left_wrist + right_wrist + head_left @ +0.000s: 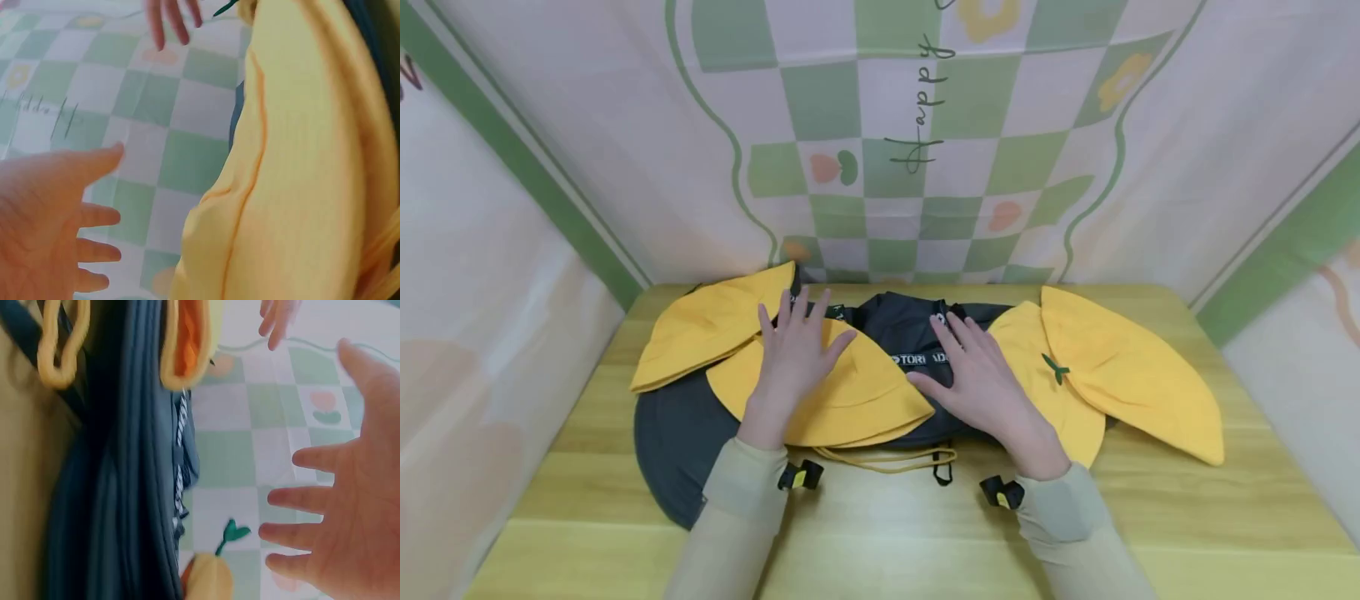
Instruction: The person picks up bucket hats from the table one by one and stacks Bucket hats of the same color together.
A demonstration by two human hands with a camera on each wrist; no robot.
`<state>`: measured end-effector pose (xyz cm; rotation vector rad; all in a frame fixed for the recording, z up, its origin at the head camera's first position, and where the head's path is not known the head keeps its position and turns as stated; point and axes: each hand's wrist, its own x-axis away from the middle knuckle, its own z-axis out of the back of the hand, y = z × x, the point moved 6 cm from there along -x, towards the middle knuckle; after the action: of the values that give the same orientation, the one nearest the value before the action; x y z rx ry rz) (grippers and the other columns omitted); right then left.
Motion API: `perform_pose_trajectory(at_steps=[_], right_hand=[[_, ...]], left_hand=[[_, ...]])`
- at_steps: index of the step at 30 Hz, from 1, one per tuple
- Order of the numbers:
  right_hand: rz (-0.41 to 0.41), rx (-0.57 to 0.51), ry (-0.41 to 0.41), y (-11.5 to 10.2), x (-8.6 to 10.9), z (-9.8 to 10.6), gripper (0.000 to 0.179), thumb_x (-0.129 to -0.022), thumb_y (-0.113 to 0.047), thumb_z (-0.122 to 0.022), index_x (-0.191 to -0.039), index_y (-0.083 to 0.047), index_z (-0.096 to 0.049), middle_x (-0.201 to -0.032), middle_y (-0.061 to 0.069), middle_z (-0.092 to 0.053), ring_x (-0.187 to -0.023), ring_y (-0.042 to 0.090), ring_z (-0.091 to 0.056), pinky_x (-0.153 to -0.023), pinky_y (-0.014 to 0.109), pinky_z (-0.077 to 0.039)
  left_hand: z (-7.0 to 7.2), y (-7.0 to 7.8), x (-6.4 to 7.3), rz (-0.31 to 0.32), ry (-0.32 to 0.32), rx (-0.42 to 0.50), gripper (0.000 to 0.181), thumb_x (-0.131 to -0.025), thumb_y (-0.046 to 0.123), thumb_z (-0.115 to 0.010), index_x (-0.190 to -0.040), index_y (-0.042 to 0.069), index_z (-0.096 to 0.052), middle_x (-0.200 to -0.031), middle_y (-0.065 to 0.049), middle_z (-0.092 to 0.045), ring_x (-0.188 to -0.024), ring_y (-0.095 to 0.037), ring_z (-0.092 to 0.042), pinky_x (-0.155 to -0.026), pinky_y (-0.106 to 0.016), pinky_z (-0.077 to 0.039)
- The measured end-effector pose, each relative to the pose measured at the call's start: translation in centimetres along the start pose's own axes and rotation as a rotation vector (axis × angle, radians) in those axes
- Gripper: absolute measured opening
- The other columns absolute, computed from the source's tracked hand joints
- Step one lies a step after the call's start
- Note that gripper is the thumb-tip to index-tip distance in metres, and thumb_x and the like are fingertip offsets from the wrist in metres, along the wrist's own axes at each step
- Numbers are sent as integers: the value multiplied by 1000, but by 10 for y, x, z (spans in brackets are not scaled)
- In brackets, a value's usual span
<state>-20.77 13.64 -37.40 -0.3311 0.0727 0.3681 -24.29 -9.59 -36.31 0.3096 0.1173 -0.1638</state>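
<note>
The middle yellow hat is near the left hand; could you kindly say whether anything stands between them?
Nothing visible does: the left wrist view shows only a gap between the left hand and the middle yellow hat.

There is room to pass over the tabletop (887,525) in front of the dark bag (891,329), below the yellow cord (880,461). Yellow hats (1135,375) obstruct its sides; a checkered backdrop (891,221) blocks behind.

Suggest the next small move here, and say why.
Probably lower the left grip onto the middle yellow hat: in the head view it hovers over that hat with fingers spread, and the left wrist view shows a gap between them. The right grip, above dark fabric, holds nothing either.
</note>
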Motion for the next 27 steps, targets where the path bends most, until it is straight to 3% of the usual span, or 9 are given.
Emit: perform_pose_trajectory(at_steps=[4,8,11,18,27], right_hand=[[49,-33,-14,-10,-1,-8,86,-94,-55,-62,-157,-6,-30,-159,25,-32,-148,46,-30,-118,60,-30],[66,-47,-43,-19,0,-16,80,-95,-48,-65,-155,-5,-34,-157,26,-36,-144,46,-37,-115,59,-35],[74,-58,-52,-24,0,-20,76,-94,-42,-68,-153,-5,-38,-153,26,-41,-140,46,-42,-113,59,-38],[86,-100,-75,-29,0,-26,70,-94,-33,-70,-151,-3,-41,-142,23,-53,-132,41,-51,-108,55,-43],[48,-125,-184,-30,1,-38,66,-95,-28,-69,-150,-3,-43,-143,23,-52,-131,41,-51,-107,52,-45]], left_hand=[[4,-12,-1,24,5,33,70,-100,55,-51,-154,13,-39,-161,-20,-33,-152,-43,-21,-120,-69,-8],[4,-21,-1,25,15,54,63,-99,46,-58,-148,7,-48,-152,-22,-45,-142,-44,-40,-118,-61,-28],[1,-26,0,41,-4,65,61,-99,43,-60,-147,7,-48,-149,-23,-48,-136,-45,-45,-112,-57,-39],[-5,-29,0,70,-84,19,64,-100,43,-58,-150,6,-44,-147,-23,-50,-133,-47,-47,-108,-57,-42],[-14,-36,-2,126,-177,-16,69,-103,42,-51,-152,-5,-35,-150,-28,-44,-139,-47,-39,-115,-54,-35]])
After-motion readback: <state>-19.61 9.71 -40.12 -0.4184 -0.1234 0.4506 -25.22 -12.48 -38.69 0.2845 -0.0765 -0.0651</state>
